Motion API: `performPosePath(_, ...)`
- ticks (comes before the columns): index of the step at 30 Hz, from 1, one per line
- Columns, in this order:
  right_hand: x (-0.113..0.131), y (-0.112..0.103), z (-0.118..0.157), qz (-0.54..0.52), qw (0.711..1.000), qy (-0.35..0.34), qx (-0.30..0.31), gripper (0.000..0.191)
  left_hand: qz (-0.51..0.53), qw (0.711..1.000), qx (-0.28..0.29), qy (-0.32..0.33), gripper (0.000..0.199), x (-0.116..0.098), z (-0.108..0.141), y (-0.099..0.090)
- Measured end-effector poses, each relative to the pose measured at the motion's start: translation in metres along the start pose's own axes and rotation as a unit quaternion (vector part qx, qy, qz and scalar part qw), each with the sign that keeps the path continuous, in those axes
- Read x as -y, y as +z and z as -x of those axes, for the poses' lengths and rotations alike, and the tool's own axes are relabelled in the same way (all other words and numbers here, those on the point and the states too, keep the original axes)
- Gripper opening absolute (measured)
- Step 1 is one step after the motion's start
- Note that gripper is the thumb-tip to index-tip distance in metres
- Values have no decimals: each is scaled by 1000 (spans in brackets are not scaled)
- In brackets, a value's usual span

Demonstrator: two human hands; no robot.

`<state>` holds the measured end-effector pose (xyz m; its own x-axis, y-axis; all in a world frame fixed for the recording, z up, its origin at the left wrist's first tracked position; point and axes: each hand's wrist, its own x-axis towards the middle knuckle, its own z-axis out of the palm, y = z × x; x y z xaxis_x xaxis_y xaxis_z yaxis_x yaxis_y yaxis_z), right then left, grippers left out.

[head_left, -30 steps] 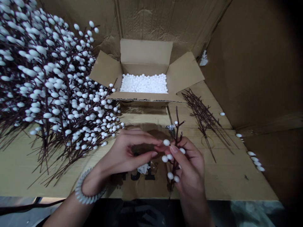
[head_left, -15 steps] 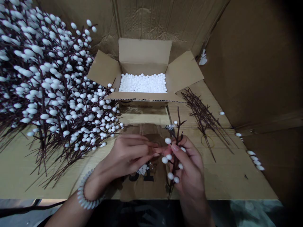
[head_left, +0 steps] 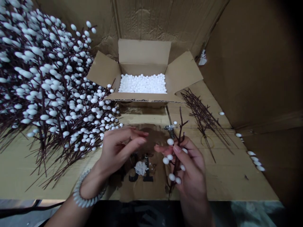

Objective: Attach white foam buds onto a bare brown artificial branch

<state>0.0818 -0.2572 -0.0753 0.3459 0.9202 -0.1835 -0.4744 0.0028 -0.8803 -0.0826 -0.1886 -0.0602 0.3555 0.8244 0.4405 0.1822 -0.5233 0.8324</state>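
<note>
Over the table's front middle, my right hand (head_left: 190, 164) grips a brown twig (head_left: 180, 129) that stands nearly upright. Several white balls (head_left: 170, 142) sit on the twig's lower side branches, while its top tips are bare. To the left, my left hand (head_left: 120, 146) hovers with thumb and fingers apart and nothing visible between them. It is separated from the twig by a gap. Below and between the hands, a whitish lump (head_left: 141, 168) lies on a flat brown cardboard piece (head_left: 151, 138) with black print.
An open cardboard box (head_left: 144, 52) of white balls (head_left: 143, 83) stands behind the hands. A large pile of white-tipped branches (head_left: 54, 94) fills the left. Bare twigs (head_left: 201, 113) lie at right, with loose white balls (head_left: 255, 160) along the right edge. Cardboard walls (head_left: 255, 69) rise behind and right.
My left hand has moved left, away from the twig and my right hand, and its fingers have parted. The whitish lump is now fully uncovered. My right hand has shifted slightly right with the twig.
</note>
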Motion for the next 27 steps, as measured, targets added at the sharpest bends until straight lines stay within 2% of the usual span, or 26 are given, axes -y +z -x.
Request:
performPosePath(1, 0, 0, 1, -4, 1000, -2, 3, 18, 2, 1000, -7, -11, 21, 1, 0, 1)
performPosePath(3, -1, 0, 1, -11, 1000, -6, 10, 17, 31, 998, -32, -40, 6, 2, 0, 3)
performPosePath(6, -2, 0, 1, -12, 999, -22, 21, 14, 83, 994, -47, -56, 24, 3, -2, 5)
performPosePath(9, -2, -1, 1, 3, 998, -54, 26, 14, 56, 996, -31, -54, 11, 2, -4, 1)
performPosePath(11, -2, -2, 1, 36, 997, -69, 26, 16, 40, 998, -15, -41, 28, -1, -5, -3)
performPosePath(13, -2, -1, 1, 66, 994, -79, 24, 17, 33, 999, 13, -30, 28, -6, -6, -4)
performPosePath(15, -4, 0, 2, 77, 993, -88, 20, 18, 22, 998, 32, -46, 8, -13, -5, -1)
performPosePath(17, -5, 1, 2, 83, 992, -94, 16, 19, 21, 997, 43, -64, 22, -18, -5, 4)
performPosePath(20, -5, 0, 3, 92, 991, -95, 27, 18, 49, 995, 54, -61, 15, -21, -4, 11)
performPosePath(22, -3, -1, 3, 93, 990, -94, 54, 17, 77, 993, 50, -74, 7, -21, -4, 12)
performPosePath(24, -1, -4, 2, 63, 990, -71, 106, 26, 116, 987, 43, -101, 5, -20, -4, 12)
performPosePath(27, 0, -6, -2, -15, 981, 26, 189, 39, 179, 971, 42, -150, 6, -19, -3, 10)
